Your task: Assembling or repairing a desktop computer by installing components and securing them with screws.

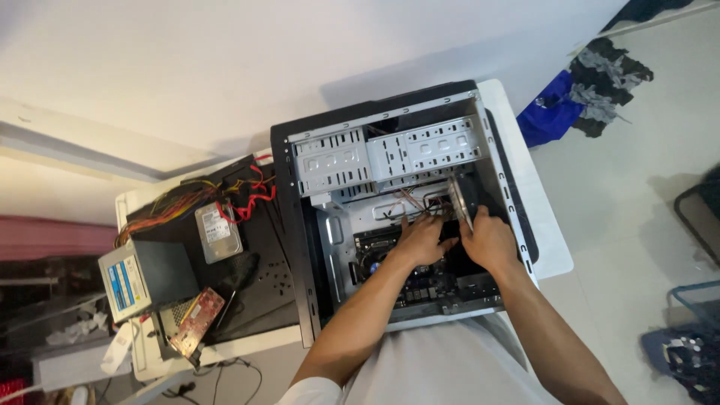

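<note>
Both hands inside open computer case [300,225]. Right hand [489,241] grips drive [459,201] edge; left hand [421,238] fingers spread on cables [412,204]. Keep cables clear, drive level.

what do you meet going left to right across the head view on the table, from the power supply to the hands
power supply unit → red circuit card → hard drive → left wall of the open computer case → left hand → right hand on a drive held on edge
</note>
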